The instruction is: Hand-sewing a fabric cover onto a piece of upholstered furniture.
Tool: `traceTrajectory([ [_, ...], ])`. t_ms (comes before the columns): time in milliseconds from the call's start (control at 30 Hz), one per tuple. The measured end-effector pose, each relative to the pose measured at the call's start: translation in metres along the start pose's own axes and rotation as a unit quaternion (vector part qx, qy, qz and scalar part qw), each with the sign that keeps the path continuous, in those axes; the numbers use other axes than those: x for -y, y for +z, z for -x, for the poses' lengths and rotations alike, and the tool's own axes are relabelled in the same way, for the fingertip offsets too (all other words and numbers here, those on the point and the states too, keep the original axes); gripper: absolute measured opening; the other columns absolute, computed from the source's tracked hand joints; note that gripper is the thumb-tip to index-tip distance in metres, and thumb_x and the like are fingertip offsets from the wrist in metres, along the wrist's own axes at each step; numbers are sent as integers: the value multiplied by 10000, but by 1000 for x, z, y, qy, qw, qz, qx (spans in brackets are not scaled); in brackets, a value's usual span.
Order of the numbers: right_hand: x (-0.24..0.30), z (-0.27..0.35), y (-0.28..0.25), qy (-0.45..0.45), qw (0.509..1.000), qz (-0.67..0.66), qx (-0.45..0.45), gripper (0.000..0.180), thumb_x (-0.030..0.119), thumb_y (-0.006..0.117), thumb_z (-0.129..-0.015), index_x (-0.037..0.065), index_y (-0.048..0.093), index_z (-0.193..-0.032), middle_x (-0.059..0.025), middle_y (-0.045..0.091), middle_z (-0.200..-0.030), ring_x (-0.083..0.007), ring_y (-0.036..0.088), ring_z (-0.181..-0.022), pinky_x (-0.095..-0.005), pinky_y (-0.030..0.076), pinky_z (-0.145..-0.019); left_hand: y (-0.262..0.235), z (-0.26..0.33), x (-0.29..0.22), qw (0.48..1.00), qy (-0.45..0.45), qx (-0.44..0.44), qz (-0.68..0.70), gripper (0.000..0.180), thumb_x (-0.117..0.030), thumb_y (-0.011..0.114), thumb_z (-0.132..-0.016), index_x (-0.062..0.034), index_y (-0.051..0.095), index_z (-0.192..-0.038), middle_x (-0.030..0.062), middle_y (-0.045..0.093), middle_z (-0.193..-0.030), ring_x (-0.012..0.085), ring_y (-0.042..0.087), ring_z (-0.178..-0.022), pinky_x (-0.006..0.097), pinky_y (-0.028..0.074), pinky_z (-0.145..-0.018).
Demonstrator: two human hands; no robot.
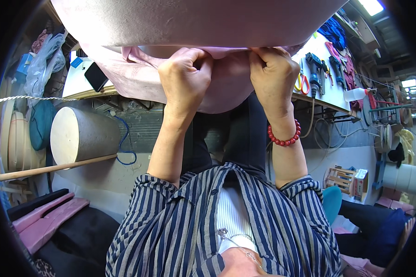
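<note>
A large, smooth, pale pink padded piece (203, 23), perhaps part of a seat, fills the top of the head view. Loose pink fabric (226, 90) hangs along its near edge. My left hand (185, 76) is closed in a pinch on the fabric edge, left of the middle. To the right, my right hand (275, 76) pinches the same edge, fingertips tucked under the padded piece. Between my hands the fabric edge runs roughly level. My fingertips are partly hidden in the folds. A red bead bracelet (284, 134) circles my right wrist.
At the right, a white worktable (328, 99) bears scissors (302, 82), a blue-black tool with a hose (314, 69) and a white bottle (355, 95). A black flat device (95, 77) lies on the left table. Lower left are a pale cylinder (83, 136) and a wooden pole (55, 167).
</note>
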State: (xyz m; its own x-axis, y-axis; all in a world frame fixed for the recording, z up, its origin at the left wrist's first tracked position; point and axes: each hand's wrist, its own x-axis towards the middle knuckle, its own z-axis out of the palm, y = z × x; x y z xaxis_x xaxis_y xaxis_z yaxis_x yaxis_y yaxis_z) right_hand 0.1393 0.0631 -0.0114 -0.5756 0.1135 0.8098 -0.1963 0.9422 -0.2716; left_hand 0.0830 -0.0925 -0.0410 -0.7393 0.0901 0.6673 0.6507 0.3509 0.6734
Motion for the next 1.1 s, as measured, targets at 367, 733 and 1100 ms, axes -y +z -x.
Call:
traceTrajectory([
  [367,-1,-3,0,-18,997,16,76,149,75,739,-736,79,750,-885,-124,712,-833,-300,677,-798,-395,482,-864,4,7,4,998,13,-59,-20,219,20,754,-722,-32,629,-893,91,621,-829,251,645,-668,341,521,-595],
  [733,-15,2,21,-94,988,117,-45,275,-9,719,-650,98,743,-902,-112,693,-863,-299,666,-819,-414,465,-812,10,7,9,990,65,-100,-80,390,40,770,-678,-11,625,-1035,145,588,-986,280,643,-767,355,538,-655],
  [1100,-4,0,1,-3,999,-32,43,206,-70,718,-750,24,756,-930,-130,737,-880,-260,704,-828,-323,525,-805,10,11,20,981,127,-126,-78,220,60,721,-624,-52,713,-813,53,640,-804,236,626,-742,333,518,-635],
])
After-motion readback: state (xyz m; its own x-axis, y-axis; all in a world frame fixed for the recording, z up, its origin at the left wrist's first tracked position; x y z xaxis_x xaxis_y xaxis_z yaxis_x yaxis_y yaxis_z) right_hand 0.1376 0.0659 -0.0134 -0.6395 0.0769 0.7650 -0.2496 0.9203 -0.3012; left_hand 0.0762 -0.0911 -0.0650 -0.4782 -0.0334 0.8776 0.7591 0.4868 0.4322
